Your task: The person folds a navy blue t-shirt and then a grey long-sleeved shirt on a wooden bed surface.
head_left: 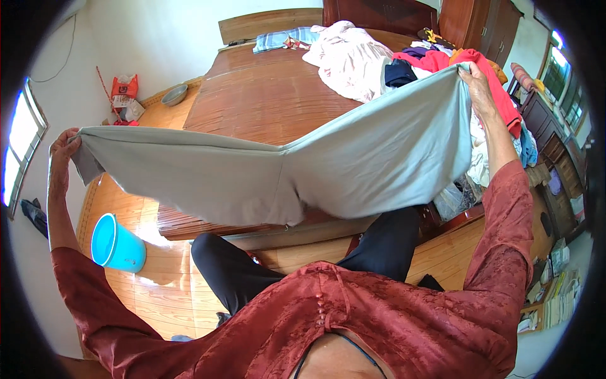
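A pair of pale grey-green trousers (208, 177) hangs stretched sideways between my two hands, above my lap and the near edge of the bed. My left hand (65, 144), far out at the left, pinches one end of the cloth, where a corner droops below the fingers. Higher up at the right, my right hand (478, 88) grips the opposite end. A seam runs down the middle, and the lower edge sags loosely. Behind my right hand lies a heap of clothes with a red garment (495, 88) on it.
The wooden bed (240, 95) carries a pale pink quilt (347, 57) and a blue checked pillow (284, 39). On the floor at left stand a blue bucket (118, 243) and, farther off, a grey basin (175, 95) near a red bag (125, 87). Dark furniture lines the right side.
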A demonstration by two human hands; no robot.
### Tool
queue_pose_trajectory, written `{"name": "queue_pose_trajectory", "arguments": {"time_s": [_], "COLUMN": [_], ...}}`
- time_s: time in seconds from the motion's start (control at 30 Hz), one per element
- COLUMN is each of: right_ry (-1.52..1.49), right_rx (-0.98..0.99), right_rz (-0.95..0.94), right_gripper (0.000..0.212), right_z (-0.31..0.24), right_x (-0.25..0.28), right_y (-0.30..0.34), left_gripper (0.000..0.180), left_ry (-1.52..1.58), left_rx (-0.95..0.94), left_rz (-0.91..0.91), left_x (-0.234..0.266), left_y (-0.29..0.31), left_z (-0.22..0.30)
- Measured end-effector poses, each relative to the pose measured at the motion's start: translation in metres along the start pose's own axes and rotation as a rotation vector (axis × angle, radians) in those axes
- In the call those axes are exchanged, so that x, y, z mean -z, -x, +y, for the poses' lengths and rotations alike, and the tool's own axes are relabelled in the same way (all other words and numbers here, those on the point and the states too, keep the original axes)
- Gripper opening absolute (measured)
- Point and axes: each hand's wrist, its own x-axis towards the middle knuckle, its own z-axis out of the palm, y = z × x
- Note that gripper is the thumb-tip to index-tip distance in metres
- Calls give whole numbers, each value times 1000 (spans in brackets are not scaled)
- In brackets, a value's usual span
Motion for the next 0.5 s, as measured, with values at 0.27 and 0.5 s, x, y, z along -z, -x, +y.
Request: {"name": "queue_pose_trajectory", "arguments": {"time_s": [0.27,0.5], "right_ry": [68,166], "right_rx": [-18,-53], "right_rz": [62,150], "right_gripper": [18,23], "right_z": [3,4], "right_x": [24,50], "right_y": [2,7], "left_gripper": [15,27], "left_ry": [661,647], "left_rx": [125,149], "left_rz": [-30,42], "left_x": [-14,-84], "left_y": [10,41], "left_z": [6,54]}}
